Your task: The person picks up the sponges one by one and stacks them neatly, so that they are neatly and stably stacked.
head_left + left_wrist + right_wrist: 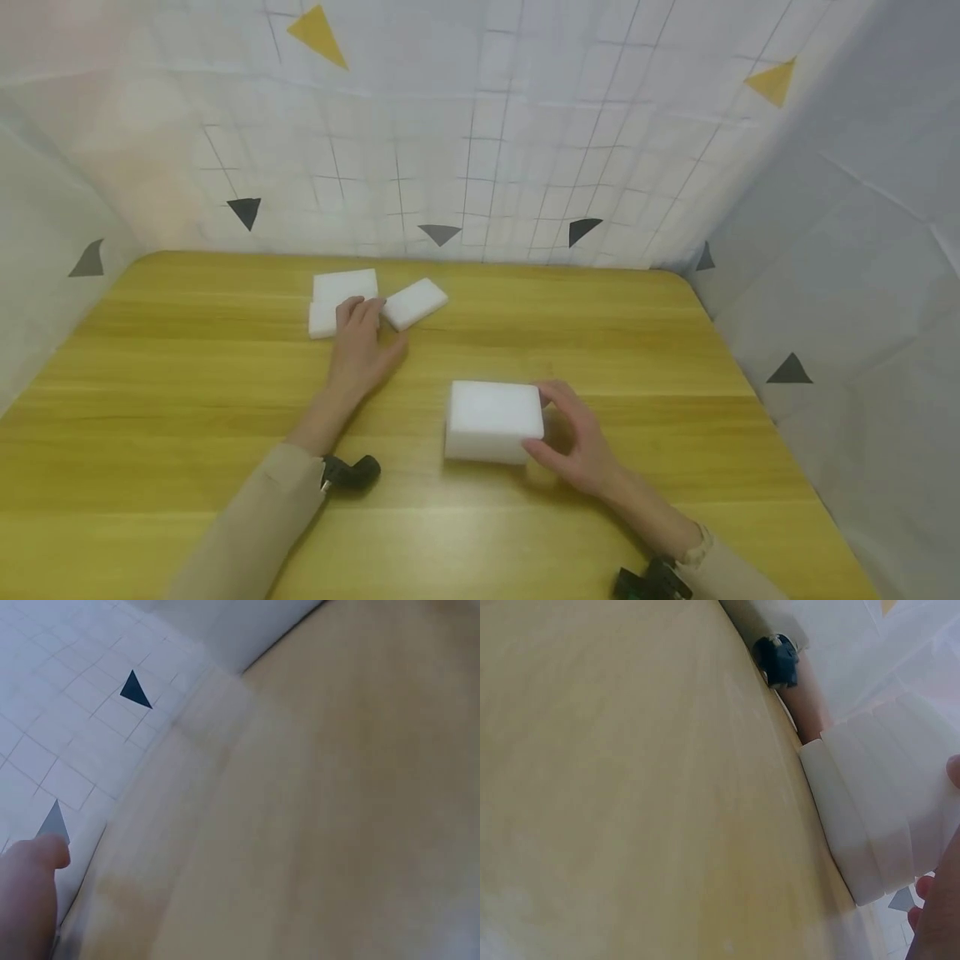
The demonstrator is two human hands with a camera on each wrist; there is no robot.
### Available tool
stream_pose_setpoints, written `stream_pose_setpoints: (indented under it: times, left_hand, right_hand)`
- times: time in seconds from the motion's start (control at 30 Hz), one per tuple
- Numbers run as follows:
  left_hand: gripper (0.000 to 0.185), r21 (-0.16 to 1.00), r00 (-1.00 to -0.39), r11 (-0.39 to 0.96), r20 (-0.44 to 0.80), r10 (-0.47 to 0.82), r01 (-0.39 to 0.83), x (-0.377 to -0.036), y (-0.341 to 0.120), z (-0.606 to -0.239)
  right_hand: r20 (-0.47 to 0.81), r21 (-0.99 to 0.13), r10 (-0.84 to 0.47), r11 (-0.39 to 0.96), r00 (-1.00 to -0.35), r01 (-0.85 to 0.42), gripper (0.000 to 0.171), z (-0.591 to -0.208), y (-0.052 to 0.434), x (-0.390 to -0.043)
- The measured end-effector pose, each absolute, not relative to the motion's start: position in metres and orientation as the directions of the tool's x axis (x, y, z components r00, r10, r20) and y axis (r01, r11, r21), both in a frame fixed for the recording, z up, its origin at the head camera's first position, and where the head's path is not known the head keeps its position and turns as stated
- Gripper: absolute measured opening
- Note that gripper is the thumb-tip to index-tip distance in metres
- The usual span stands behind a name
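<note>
A stack of white sponge-like blocks [491,417] stands on the wooden table, in front of the middle. My right hand [581,450] grips its right end, thumb at the near corner and fingers at the far corner. Several layers of the stack show in the right wrist view. Farther back, my left hand [362,346] reaches over loose white blocks, its fingers partly covering the front left block [322,321] and its thumb spread to the right. Another block [345,286] lies behind that one. An angled block [416,302] lies just right of the fingertips.
The wooden table [187,400] has rounded far corners and meets a white grid-lined sheet [480,125] at its back edge. Pale sheets also hang at both sides. Dark wrist cameras [352,473] are strapped at both sleeves.
</note>
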State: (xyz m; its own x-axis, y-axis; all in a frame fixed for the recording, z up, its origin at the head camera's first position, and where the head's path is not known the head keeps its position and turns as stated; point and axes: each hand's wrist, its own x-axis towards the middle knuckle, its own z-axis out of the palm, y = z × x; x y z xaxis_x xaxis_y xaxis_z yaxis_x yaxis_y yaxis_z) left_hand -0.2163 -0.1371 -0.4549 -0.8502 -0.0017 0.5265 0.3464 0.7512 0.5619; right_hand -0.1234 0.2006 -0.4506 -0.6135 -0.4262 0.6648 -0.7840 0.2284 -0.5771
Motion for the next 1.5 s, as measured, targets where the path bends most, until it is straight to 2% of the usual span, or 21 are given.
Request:
stream_pose_setpoints:
  times: [0.27,0.6,0.7,0.9,1.5]
  left_hand:
    - [0.054,0.523,-0.864,0.793,0.503,0.009,0.312,-0.223,-0.137,-0.455]
    - [0.062,0.533,-0.925,0.809,0.380,0.032,0.247,-0.221,-0.137,-0.453]
    - [0.062,0.503,-0.921,0.823,0.386,0.058,0.263,-0.222,-0.137,-0.454]
    - [0.048,0.411,-0.890,0.851,0.437,0.131,0.327,-0.223,-0.137,-0.457]
    - [0.055,0.478,-0.910,0.825,0.403,0.098,0.301,-0.209,-0.126,-0.453]
  right_hand:
    - [0.666,-0.574,-0.426,0.234,-0.613,-0.785,0.059,-0.452,0.202,-0.125]
    - [0.673,-0.567,-0.431,0.223,-0.602,-0.793,0.058,-0.451,0.201,-0.123]
    - [0.669,-0.573,-0.433,0.219,-0.605,-0.790,0.057,-0.450,0.200,-0.123]
    - [0.657,-0.585,-0.434,0.222,-0.616,-0.780,0.055,-0.446,0.199,-0.121]
    - [0.665,-0.575,-0.436,0.219,-0.607,-0.788,0.056,-0.448,0.202,-0.124]
